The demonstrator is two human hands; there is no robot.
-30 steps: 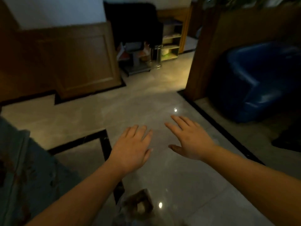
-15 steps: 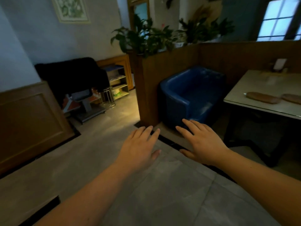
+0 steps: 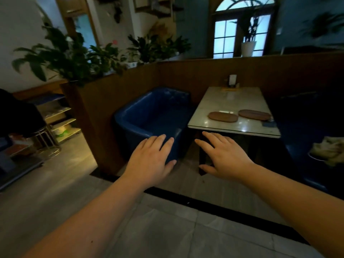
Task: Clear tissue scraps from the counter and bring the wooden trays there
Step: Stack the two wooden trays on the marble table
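Two oval wooden trays lie side by side on a pale marble table (image 3: 230, 101) in a booth: the left tray (image 3: 223, 116) and the right tray (image 3: 254, 114). My left hand (image 3: 150, 161) and my right hand (image 3: 223, 159) are stretched out in front of me, palms down, fingers spread, holding nothing. Both hands hover short of the table's near edge, well apart from the trays. No tissue scraps or counter can be made out.
A blue armchair (image 3: 152, 120) stands left of the table, behind a wooden partition (image 3: 104, 116) topped with potted plants (image 3: 74, 58). A card holder (image 3: 232, 81) sits at the table's far end. A pale bundle (image 3: 329, 149) lies on the right seat. Shelves (image 3: 59, 120) stand at the left.
The view has swung right and up from the floor toward the booth. The table and both trays have come fully into view. My hands stay open and outstretched.
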